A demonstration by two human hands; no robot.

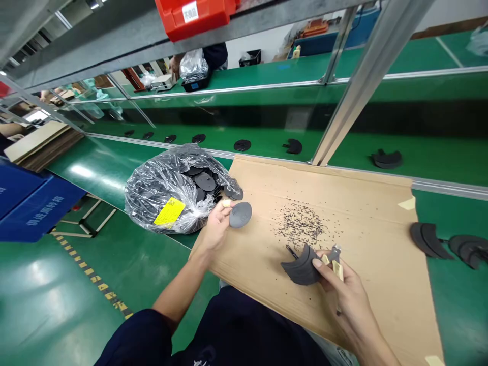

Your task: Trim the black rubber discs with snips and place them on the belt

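My left hand [218, 223] pinches a flat dark grey oval disc [240, 215] by its edge, beside the opening of a clear plastic bag [152, 185] full of similar discs. Over the cardboard sheet [259, 188], my right hand [343, 284] is closed on a curved black plastic part [303, 267] with a thin stem. A small metal tool [335, 253], perhaps nippers, also sits in this hand, its handles mostly hidden by the fingers. Pale tape wraps some fingertips. Many tiny black bits [303, 223] lie scattered on the cardboard between my hands.
Several black parts [242, 145] lie spaced along the green strip behind the metal rail. More curved parts [430, 240] lie right of the cardboard. An aluminium post [354, 96] rises behind it. A blue crate [34, 203] stands at left; a red bin [196, 18] hangs above.
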